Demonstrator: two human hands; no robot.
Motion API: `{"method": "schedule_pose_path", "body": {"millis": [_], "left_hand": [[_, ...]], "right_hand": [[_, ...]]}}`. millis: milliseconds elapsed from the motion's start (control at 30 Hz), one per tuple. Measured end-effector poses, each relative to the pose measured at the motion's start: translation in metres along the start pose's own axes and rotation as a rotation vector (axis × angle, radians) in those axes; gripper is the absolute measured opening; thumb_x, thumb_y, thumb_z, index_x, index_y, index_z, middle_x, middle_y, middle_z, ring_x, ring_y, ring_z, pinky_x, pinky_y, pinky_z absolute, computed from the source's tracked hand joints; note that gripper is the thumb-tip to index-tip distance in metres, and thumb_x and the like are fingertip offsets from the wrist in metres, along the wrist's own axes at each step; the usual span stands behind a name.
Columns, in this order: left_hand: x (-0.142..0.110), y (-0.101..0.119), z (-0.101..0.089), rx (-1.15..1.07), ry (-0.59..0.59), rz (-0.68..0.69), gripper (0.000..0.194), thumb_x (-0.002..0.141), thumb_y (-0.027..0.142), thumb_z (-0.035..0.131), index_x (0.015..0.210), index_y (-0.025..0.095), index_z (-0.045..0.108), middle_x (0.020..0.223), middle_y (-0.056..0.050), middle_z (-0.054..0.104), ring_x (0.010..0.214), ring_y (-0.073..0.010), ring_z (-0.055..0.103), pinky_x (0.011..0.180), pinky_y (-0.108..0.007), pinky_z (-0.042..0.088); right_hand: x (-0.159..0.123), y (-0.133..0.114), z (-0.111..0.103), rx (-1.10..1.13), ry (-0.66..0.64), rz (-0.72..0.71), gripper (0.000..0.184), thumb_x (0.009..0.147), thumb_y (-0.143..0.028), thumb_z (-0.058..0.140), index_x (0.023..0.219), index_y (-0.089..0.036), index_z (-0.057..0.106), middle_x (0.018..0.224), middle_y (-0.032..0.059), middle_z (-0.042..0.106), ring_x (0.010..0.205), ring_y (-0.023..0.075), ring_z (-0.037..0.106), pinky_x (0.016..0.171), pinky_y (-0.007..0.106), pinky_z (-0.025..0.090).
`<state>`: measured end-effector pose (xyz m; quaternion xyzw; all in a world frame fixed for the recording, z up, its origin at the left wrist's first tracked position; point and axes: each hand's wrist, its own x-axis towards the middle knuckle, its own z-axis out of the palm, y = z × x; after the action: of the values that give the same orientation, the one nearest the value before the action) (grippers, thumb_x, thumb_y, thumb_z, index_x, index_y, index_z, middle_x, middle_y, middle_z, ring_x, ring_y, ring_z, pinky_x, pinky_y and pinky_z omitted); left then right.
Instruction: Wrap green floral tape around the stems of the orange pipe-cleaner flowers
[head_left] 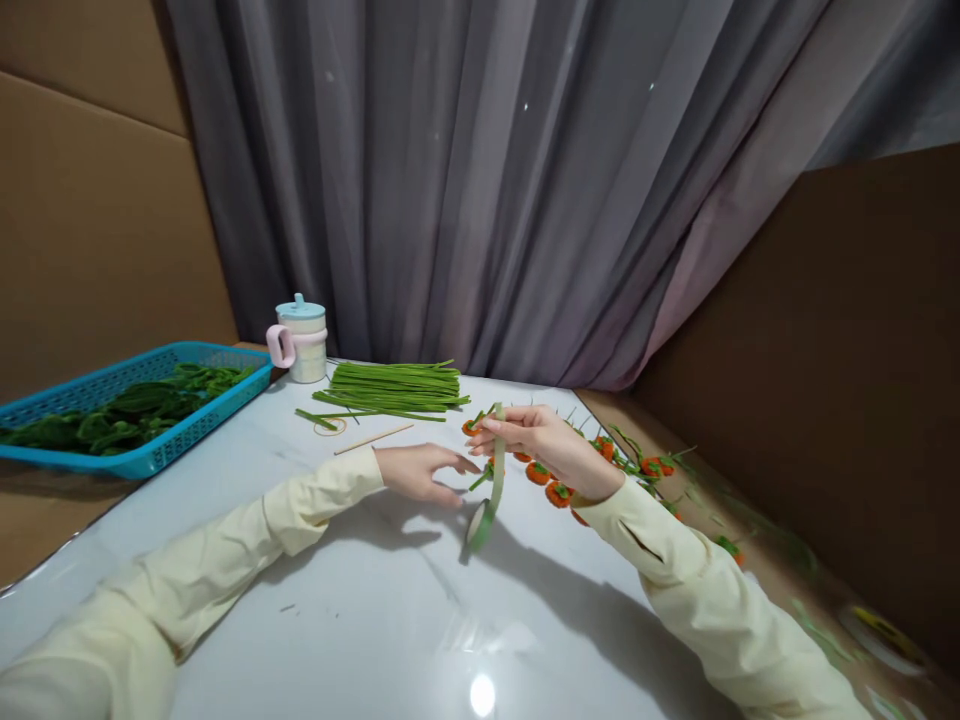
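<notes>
Above the white surface (337, 620), we see the right hand (536, 440) pinching the green tape (498, 475) near its upper end, with the roll (478, 525) at its lower end, while the left hand (420, 472), fingers parted and grasping nothing we can make out, is just beside the strip. Beyond the hands we see green stems (397, 385) in a pile, with orange flowers (559, 493) to the right and a blue basket (154, 455) of leaves (135, 405) to the left.

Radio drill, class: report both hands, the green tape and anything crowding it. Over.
Right hand pinching green tape. Left hand open, nothing visibly held. Tape roll below, blurred. Orange flowers close by the right hand.
</notes>
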<state>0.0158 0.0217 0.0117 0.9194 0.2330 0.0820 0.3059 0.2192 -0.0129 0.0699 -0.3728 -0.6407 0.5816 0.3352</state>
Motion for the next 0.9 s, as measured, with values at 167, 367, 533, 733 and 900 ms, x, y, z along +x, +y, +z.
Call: {"method": "schedule_pose_path", "body": {"millis": [167,367,533,733,900], "left_hand": [[0.011,0.006,0.037,-0.189,0.014,-0.043,0.049,0.077,0.042,0.060,0.119,0.017,0.055,0.090,-0.005,0.065,0.076,-0.0153,0.058,0.067,-0.021,0.043],[0.015,0.007,0.059,-0.325,0.122,-0.074,0.025,0.078,0.033,0.058,0.091,0.014,0.065,0.064,0.001,0.053,0.057,-0.0097,0.043,0.054,-0.019,0.034],[0.018,-0.002,0.068,-0.536,0.140,-0.091,0.032,0.073,0.039,0.063,0.087,0.009,0.064,0.061,0.002,0.047,0.054,-0.0084,0.038,0.051,-0.019,0.032],[0.020,-0.006,0.076,-0.405,0.219,-0.021,0.038,0.077,0.041,0.061,0.096,0.009,0.066,0.058,0.001,0.049,0.052,-0.0086,0.040,0.049,-0.018,0.034],[0.023,-0.009,0.082,-0.067,0.394,0.106,0.033,0.080,0.036,0.058,0.100,0.010,0.065,0.090,-0.010,0.063,0.075,-0.0148,0.057,0.073,-0.020,0.047]], "right_hand": [[0.004,0.008,0.003,0.072,-0.016,0.014,0.033,0.072,-0.041,0.070,0.084,-0.010,0.066,0.091,0.0114,0.070,0.083,0.0188,0.067,0.082,0.031,0.050],[0.001,0.011,0.006,0.163,-0.072,0.004,0.026,0.074,-0.034,0.069,0.079,-0.010,0.061,0.083,0.0085,0.070,0.067,0.0121,0.066,0.064,0.022,0.052],[-0.012,0.041,0.000,0.275,-0.056,0.044,0.028,0.073,-0.036,0.069,0.078,-0.013,0.054,0.075,0.0044,0.068,0.044,0.0076,0.058,0.044,0.019,0.048],[-0.020,0.102,-0.010,0.422,-0.007,0.119,0.027,0.078,-0.037,0.066,0.071,-0.012,0.057,0.068,0.0019,0.065,0.038,0.0029,0.050,0.040,0.014,0.040],[-0.024,0.124,-0.025,0.510,0.094,0.235,0.016,0.075,-0.032,0.069,0.077,-0.016,0.064,0.072,0.0003,0.064,0.049,0.0056,0.053,0.055,0.018,0.047]]}}
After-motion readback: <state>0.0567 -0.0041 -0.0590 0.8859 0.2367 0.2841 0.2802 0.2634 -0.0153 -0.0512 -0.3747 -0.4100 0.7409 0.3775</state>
